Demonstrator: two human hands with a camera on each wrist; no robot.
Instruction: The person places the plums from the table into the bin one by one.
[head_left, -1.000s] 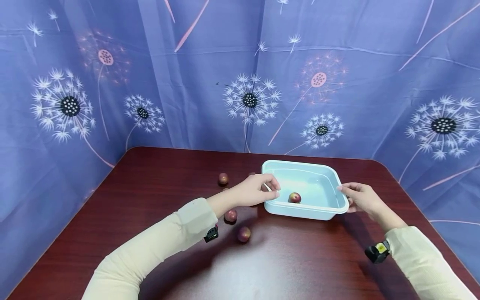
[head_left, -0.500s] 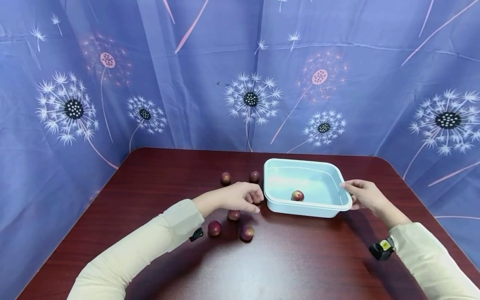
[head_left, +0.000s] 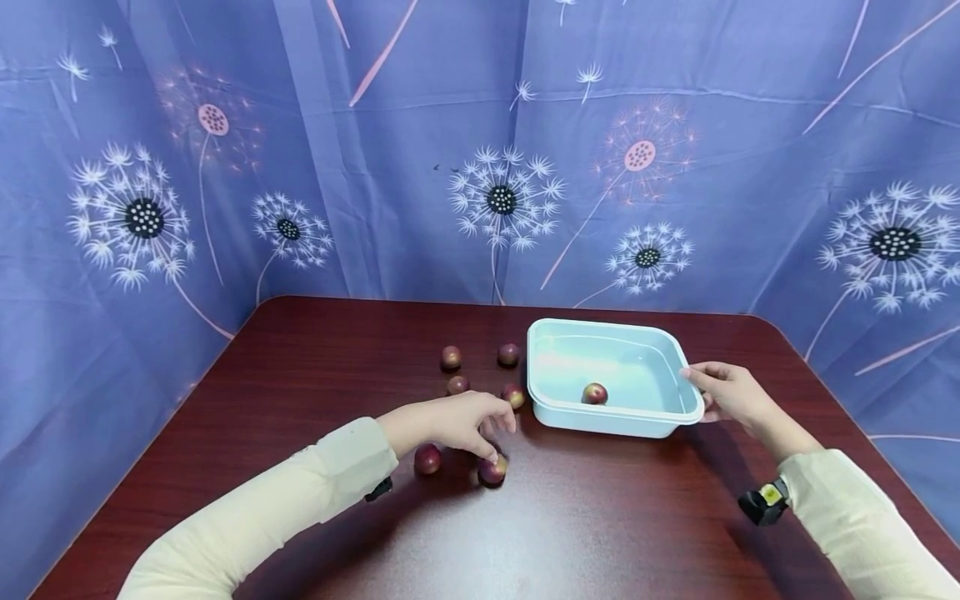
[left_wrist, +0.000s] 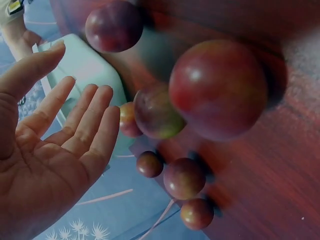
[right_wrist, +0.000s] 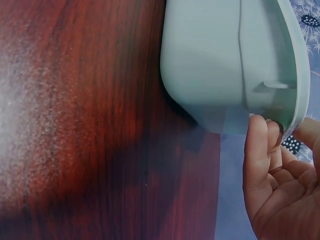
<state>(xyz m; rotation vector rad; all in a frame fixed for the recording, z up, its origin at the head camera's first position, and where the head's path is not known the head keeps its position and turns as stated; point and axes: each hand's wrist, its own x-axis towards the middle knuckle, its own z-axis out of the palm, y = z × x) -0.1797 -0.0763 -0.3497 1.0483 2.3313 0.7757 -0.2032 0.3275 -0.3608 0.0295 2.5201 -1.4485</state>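
Observation:
My left hand [head_left: 465, 421] is over a group of reddish-purple plums on the table, its thumb close above the nearest plum [head_left: 492, 471]; whether they touch I cannot tell. Seen from the left wrist, the palm [left_wrist: 55, 155] holds nothing and its fingers extend, with a large plum [left_wrist: 218, 90] close to the camera. A pale blue plastic basin [head_left: 603, 423] stands to the right, one plum [head_left: 595, 393] lying inside. My right hand [head_left: 731, 396] pinches the basin's right rim; in the right wrist view its fingers [right_wrist: 257, 160] are under that rim.
Other plums lie left of the basin: a dark one [head_left: 508, 354], one at the back [head_left: 451, 357], and one by the left wrist [head_left: 427, 459]. The dark red table [head_left: 585, 517] meets a blue dandelion-print curtain [head_left: 390, 192] behind.
My left hand has moved away from the basin's left rim, left and toward me, down over the plums. The right hand keeps its hold on the basin.

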